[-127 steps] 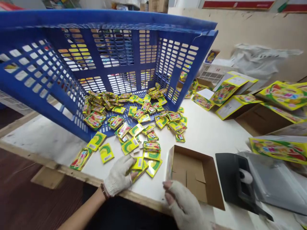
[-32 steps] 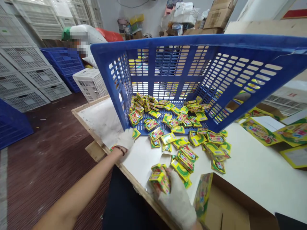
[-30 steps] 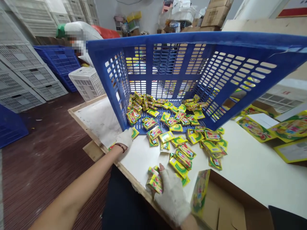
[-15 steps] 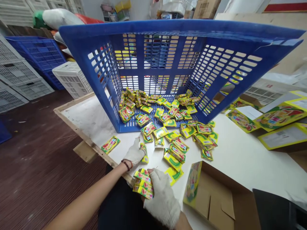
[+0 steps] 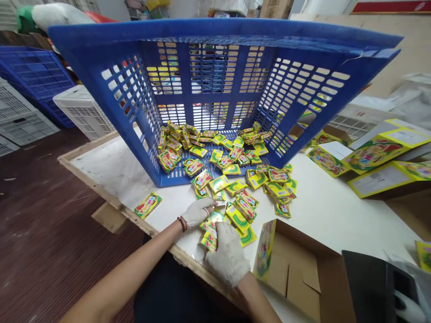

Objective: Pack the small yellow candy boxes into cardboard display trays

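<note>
My left hand [image 5: 198, 212], in a white glove with bare fingertips, reaches to the near edge of a pile of small yellow-and-green printed boxes [image 5: 238, 217]. Its fingers are bent together at the end of one small box [image 5: 220, 205]; their grip is partly hidden. Close beside it, my right hand [image 5: 229, 253], gloved too, is closed around a small stack of the same boxes [image 5: 209, 237] near the table edge. Another box lies at the top of this stack, just below my left fingers. A lone box [image 5: 148, 205] lies to the left.
A blue plastic crate [image 5: 158, 177] lies on its side, its opening towards me, with many small boxes inside and spilling out. An open cardboard carton [image 5: 303, 278] stands at the right on the white table [image 5: 323, 202]. Larger printed cartons [image 5: 373, 154] are behind it.
My left hand has moved right, from a box near the table edge to the pile. My right hand has brought its stack up and forward, close to the left. The view has shifted slightly.
</note>
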The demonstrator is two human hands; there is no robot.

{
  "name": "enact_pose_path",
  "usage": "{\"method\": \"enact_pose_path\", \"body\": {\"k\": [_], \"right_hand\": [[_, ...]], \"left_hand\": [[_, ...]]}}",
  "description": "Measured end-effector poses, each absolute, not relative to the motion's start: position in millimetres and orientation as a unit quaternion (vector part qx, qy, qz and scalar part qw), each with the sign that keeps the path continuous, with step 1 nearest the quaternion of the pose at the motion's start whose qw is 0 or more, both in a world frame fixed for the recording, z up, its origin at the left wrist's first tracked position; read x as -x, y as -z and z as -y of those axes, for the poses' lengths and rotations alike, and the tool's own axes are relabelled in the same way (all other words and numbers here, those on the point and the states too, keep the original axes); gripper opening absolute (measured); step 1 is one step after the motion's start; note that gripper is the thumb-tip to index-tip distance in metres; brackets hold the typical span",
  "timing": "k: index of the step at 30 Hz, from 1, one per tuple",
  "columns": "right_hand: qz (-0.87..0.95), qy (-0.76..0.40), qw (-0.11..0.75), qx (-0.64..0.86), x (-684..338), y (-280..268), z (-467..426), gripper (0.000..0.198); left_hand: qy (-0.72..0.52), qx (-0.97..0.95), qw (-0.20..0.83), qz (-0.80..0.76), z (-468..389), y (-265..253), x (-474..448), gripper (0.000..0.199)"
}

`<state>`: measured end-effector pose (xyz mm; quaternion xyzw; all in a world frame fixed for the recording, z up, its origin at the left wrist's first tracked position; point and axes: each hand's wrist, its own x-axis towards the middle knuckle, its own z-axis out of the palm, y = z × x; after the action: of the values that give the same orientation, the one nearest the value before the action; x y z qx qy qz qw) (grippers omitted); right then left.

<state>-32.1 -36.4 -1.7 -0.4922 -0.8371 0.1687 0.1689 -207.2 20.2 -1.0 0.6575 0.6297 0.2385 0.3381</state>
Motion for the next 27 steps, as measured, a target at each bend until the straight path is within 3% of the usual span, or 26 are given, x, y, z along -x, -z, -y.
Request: {"method": "enact_pose_path", "body": {"k": [5,14,17,23,27], "right_hand": [[0.872,-0.181,0.153,0.427,29,2,48,0.038],[0.875,-0.162,0.231,0.392,-3,9,66,0.056],[0.883,-0.155,0.216,0.386,-16,10,67,0.065],[0.891,-0.132,0.192,0.39,-15,7,60,0.06],[0.905,-0.165,0.155,0.359,-2,1,49,0.066]], "left_hand": [[-0.174,-0.716,0.329,-0.59,-31,7,201,0.044],[-0.145,-0.755,0.25,-0.589,-15,-13,206,0.038],[-0.136,-0.785,0.282,-0.535,-5,-8,206,0.039],[-0.18,-0.762,0.388,-0.487,-12,-3,211,0.014],[-0.229,-0.694,0.471,-0.494,-5,-1,214,0.029]]}}
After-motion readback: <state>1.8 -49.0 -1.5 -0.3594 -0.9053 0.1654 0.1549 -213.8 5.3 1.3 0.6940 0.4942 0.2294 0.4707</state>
